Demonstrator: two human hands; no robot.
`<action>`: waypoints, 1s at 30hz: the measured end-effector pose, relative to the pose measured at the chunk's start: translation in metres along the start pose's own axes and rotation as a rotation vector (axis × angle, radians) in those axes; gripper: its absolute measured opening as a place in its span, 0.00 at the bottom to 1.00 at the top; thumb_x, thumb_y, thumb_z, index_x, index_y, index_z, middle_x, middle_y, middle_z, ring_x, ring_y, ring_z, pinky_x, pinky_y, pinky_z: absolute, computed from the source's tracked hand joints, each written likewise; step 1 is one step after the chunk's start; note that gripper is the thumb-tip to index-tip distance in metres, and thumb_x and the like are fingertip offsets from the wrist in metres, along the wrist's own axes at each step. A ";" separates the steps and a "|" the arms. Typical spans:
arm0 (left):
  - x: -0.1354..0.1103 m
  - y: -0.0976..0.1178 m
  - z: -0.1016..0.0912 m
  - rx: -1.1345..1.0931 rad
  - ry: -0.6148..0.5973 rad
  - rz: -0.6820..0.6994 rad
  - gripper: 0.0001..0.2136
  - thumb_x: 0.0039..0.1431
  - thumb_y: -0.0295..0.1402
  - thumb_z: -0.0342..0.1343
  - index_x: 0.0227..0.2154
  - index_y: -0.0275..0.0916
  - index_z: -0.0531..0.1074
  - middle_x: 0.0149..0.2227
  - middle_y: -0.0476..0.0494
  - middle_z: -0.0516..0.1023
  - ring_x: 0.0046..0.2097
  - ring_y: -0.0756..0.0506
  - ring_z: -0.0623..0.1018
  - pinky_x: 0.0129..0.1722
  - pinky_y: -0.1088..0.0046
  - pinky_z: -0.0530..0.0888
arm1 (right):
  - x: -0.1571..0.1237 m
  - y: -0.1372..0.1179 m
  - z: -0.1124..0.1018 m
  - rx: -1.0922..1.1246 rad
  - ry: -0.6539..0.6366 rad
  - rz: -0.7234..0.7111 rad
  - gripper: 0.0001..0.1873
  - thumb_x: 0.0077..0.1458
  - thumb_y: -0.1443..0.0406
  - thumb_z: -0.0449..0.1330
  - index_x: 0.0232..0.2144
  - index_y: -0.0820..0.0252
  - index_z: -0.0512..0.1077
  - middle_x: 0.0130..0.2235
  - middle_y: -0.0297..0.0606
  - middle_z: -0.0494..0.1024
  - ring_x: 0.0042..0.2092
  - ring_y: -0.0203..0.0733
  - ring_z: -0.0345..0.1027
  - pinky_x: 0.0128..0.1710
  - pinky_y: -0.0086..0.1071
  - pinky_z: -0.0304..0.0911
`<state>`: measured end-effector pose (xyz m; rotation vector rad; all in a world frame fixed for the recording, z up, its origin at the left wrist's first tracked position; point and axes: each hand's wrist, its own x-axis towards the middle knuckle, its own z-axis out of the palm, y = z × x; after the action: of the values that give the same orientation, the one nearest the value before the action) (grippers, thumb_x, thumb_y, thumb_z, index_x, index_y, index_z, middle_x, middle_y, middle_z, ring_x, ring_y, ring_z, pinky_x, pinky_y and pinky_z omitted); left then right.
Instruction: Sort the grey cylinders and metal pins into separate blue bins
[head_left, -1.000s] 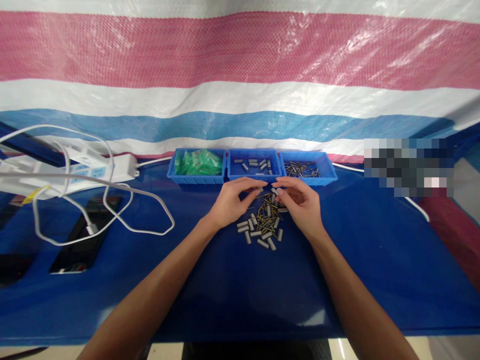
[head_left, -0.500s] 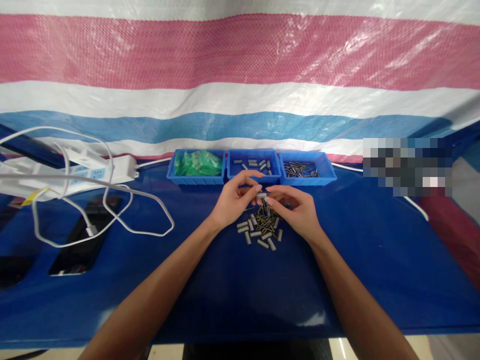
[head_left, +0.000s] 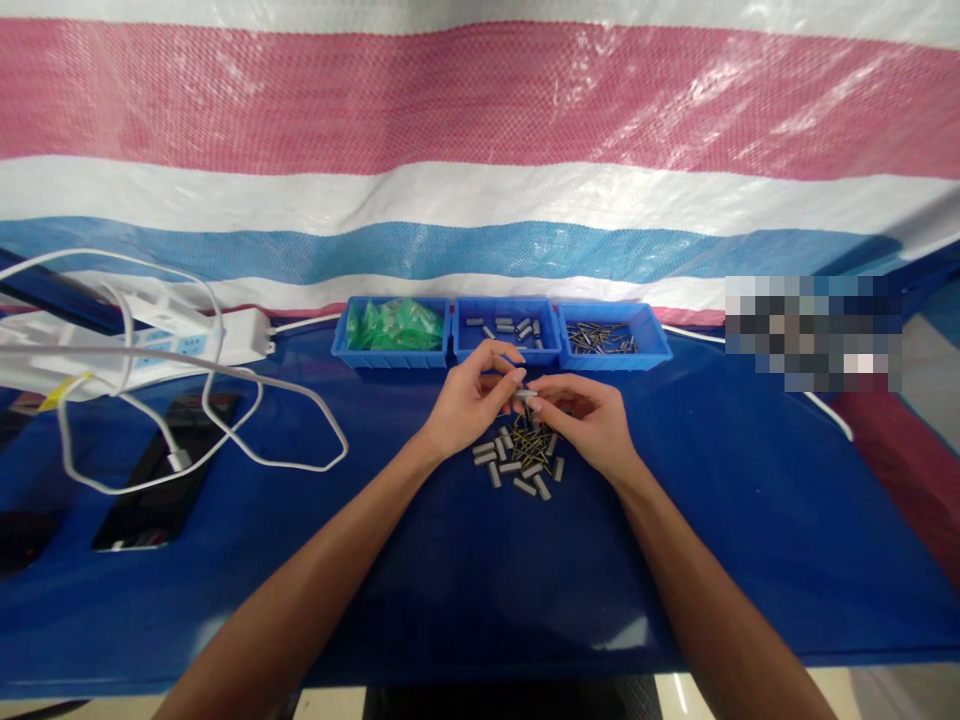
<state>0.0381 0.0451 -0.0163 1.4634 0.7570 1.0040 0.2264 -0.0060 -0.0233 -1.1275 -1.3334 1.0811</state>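
cylinder [head_left: 526,394], held near the pile [head_left: 526,448] of cylinders [head_left: 541,487] and pins [head_left: 533,437] on the counter [head_left: 487,580]: we see its two ends pinched, one by the left hand [head_left: 474,400] and one by the right hand [head_left: 589,412]; behind these, three bins [head_left: 394,360] stand in a row.

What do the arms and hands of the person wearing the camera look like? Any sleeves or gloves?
No sleeves in view! The left arm and right arm are bare, and both look long and slim. The left hand and right hand have no gloves. I see no watch or rings, but some fingers are hidden.
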 end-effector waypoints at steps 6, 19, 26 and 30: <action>0.001 -0.004 -0.018 0.644 0.034 0.166 0.08 0.69 0.33 0.56 0.37 0.37 0.78 0.31 0.46 0.79 0.31 0.48 0.78 0.33 0.73 0.73 | 0.005 0.001 -0.001 -0.027 0.217 -0.031 0.13 0.55 0.57 0.74 0.41 0.54 0.83 0.34 0.35 0.84 0.30 0.40 0.79 0.32 0.34 0.77; 0.001 -0.011 -0.025 0.919 -0.206 0.190 0.05 0.66 0.27 0.59 0.37 0.38 0.80 0.38 0.44 0.79 0.35 0.47 0.78 0.37 0.72 0.73 | 0.008 0.003 -0.003 -0.167 0.233 -0.102 0.11 0.64 0.56 0.66 0.46 0.50 0.80 0.47 0.39 0.85 0.35 0.43 0.79 0.36 0.40 0.77; 0.002 -0.011 -0.020 0.627 -0.034 0.144 0.05 0.67 0.31 0.59 0.36 0.38 0.78 0.35 0.45 0.81 0.34 0.47 0.79 0.39 0.70 0.76 | 0.007 0.004 -0.008 -0.126 0.251 -0.106 0.10 0.64 0.56 0.66 0.45 0.51 0.80 0.43 0.39 0.85 0.32 0.41 0.78 0.35 0.38 0.76; 0.003 -0.015 -0.012 0.144 0.052 -0.014 0.09 0.59 0.37 0.69 0.37 0.37 0.80 0.36 0.43 0.85 0.37 0.45 0.83 0.41 0.69 0.79 | 0.006 0.004 -0.011 -0.137 0.234 -0.086 0.10 0.64 0.57 0.66 0.46 0.51 0.80 0.39 0.37 0.85 0.32 0.41 0.78 0.36 0.38 0.76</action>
<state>0.0295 0.0549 -0.0304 1.5576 0.8909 0.9972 0.2379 0.0004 -0.0258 -1.2450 -1.2718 0.7792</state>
